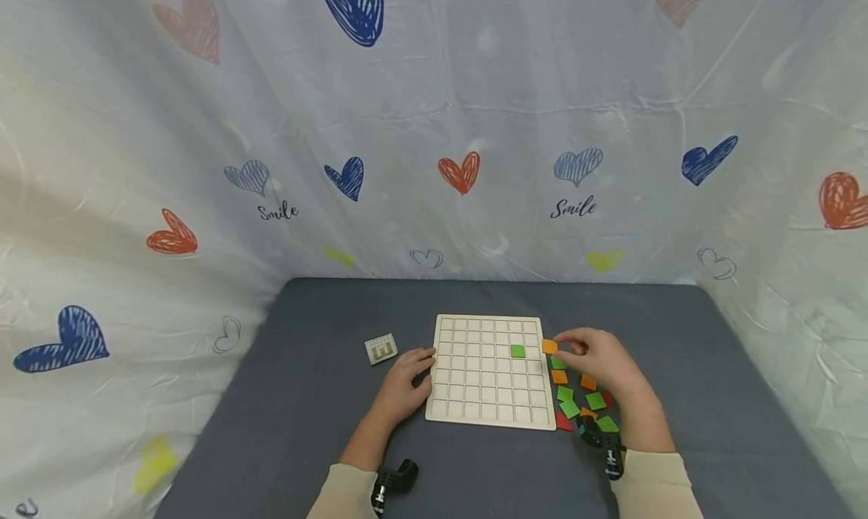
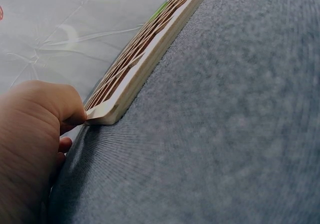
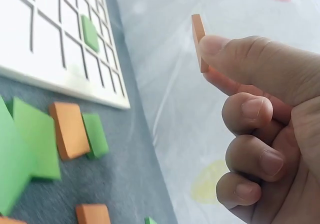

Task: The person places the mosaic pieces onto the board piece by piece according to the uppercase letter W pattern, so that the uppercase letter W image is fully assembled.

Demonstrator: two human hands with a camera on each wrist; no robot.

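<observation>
My right hand [image 1: 600, 359] pinches an orange square tile [image 1: 549, 346] between thumb and forefinger, beside the upper right edge of a pale gridded board [image 1: 484, 372]. In the right wrist view that tile [image 3: 196, 36] is held on edge, raised off the table, with the other fingers curled below it. One green tile [image 1: 518, 351] sits in a cell in the board's upper right part. My left hand [image 1: 404, 383] rests against the board's left edge, thumb and fingertips touching it. The left wrist view shows this hand [image 2: 37, 119] at a corner of the board.
Loose green, orange and red tiles, among them a red tile [image 1: 563, 422], lie scattered right of the board, under my right wrist. A small patterned card [image 1: 381, 349] lies left of the board on the grey tabletop [image 1: 325, 406]. A heart-printed curtain [image 1: 407, 225] hangs behind.
</observation>
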